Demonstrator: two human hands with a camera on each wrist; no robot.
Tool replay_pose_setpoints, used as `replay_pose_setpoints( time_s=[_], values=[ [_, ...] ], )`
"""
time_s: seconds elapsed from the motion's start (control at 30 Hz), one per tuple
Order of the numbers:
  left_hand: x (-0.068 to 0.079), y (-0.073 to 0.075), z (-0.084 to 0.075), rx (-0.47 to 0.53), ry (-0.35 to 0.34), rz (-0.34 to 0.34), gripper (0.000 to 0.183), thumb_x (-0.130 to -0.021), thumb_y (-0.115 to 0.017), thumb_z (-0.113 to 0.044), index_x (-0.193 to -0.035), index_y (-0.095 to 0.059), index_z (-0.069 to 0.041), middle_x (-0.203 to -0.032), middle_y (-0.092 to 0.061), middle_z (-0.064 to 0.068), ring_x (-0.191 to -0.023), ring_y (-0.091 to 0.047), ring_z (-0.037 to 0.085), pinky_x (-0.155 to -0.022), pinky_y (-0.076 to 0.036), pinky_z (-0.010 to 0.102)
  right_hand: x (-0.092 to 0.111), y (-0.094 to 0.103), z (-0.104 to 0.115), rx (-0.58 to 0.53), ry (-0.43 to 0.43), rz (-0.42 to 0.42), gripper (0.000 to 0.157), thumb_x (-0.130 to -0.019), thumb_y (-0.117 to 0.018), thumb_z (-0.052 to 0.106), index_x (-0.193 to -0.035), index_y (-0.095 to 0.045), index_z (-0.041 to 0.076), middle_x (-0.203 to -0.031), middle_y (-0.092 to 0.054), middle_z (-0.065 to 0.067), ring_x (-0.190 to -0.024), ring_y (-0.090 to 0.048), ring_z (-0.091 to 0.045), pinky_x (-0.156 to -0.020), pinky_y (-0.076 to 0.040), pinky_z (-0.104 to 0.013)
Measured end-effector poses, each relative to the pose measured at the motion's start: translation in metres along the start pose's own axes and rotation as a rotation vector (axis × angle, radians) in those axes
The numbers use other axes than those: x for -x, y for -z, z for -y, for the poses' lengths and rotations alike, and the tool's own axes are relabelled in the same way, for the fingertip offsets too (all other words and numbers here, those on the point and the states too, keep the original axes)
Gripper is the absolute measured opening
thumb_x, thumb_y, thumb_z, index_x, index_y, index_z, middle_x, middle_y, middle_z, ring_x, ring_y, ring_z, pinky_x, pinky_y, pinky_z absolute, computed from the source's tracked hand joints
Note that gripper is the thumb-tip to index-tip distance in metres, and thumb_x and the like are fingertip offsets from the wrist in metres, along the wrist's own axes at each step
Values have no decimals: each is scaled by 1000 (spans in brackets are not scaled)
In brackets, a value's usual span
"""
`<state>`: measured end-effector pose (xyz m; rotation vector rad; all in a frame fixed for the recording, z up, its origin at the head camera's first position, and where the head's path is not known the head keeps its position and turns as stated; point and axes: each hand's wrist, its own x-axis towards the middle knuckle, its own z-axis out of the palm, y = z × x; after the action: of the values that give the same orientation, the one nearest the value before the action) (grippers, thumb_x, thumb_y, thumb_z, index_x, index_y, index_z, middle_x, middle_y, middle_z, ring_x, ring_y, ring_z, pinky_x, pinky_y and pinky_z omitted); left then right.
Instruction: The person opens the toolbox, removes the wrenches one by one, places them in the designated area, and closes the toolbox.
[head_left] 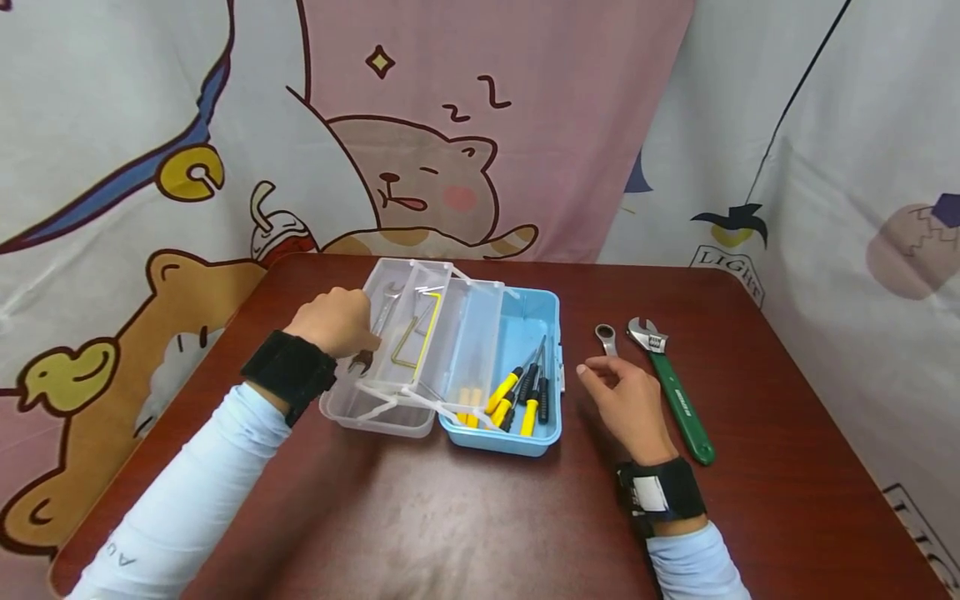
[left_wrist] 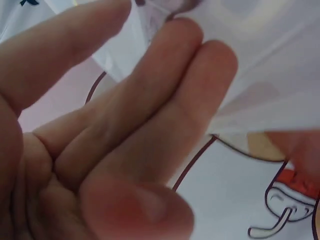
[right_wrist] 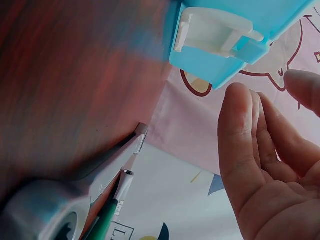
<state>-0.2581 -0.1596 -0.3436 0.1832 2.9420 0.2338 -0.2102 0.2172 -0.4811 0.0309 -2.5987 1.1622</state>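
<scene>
My left hand (head_left: 335,321) is at the left side of a clear plastic tray (head_left: 447,287) of a toolbox, its fingers extended against or close to the translucent plastic in the left wrist view. Inside the tray lie an open-ended wrench (head_left: 384,312) and several hex keys (head_left: 406,342). The blue toolbox base (head_left: 495,443) holds several yellow-and-black screwdrivers (head_left: 531,408). To its right, my right hand (head_left: 630,408) hovers with loosely bent fingers and nothing in them. A ratchet wrench (head_left: 606,335) lies just beyond that hand, its handle partly hidden.
An adjustable wrench (head_left: 678,400) with a green handle lies right of the right hand. The toolbox's clear lid (head_left: 405,427) is folded out leftward on the brown table (head_left: 450,533). A printed cloth (head_left: 585,108) hangs behind and beside the table.
</scene>
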Motion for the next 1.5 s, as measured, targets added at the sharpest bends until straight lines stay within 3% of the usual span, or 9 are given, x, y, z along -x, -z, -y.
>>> replay_pose_setpoints(
  time_s=[0.27,0.53,0.7,1.0,1.17,1.33,1.5],
  values=[
    [-3,13,0,-77,-50,135,25,-87,-82,-21,-96,-72,0,-75,-61,8,-64,-58,23,-52,-45,30,-1,1,-1,6,-9,-3,35,-101,-69,31,-121,-74,3,-104,-75,-13,-88,-67,-27,-68,-55,-35],
    [-12,11,-8,-193,-57,99,19,-87,-78,-16,-95,-69,0,-79,-63,11,-65,-60,26,-54,-47,35,-1,4,-1,5,16,-17,33,-101,-69,29,-119,-74,2,-103,-76,-13,-89,-69,-28,-69,-55,-37],
    [-20,10,-4,-127,-36,119,10,-87,-71,-11,-85,-67,-2,-68,-64,8,-57,-61,22,-49,-44,31,-3,5,-2,0,17,-23,33,-101,-69,30,-119,-74,2,-103,-76,-13,-91,-69,-28,-70,-55,-38],
    [-28,9,6,36,-5,190,14,-86,-67,-13,-86,-61,-1,-61,-67,7,-49,-63,14,-43,-45,23,-3,7,-4,8,47,-34,32,-100,-70,26,-118,-74,0,-100,-76,-15,-89,-70,-29,-66,-55,-36],
    [-31,8,12,89,22,224,23,-90,-69,-20,-77,-66,-2,-61,-67,6,-50,-62,13,-45,-49,24,-3,8,-6,5,45,-28,32,-100,-71,26,-118,-74,0,-100,-76,-15,-87,-70,-29,-64,-54,-35],
    [-33,8,15,117,55,216,29,-92,-71,-27,-80,-65,-2,-63,-67,6,-53,-64,13,-48,-53,27,-3,8,-8,1,40,-29,32,-100,-70,27,-118,-74,0,-99,-76,-14,-87,-69,-29,-64,-53,-35],
    [-36,8,14,135,58,232,27,-91,-73,-24,-79,-66,0,-63,-66,7,-52,-64,15,-49,-54,26,-3,9,-9,0,41,-30,32,-101,-70,27,-118,-74,0,-99,-76,-14,-86,-68,-29,-63,-53,-35]
  ],
)
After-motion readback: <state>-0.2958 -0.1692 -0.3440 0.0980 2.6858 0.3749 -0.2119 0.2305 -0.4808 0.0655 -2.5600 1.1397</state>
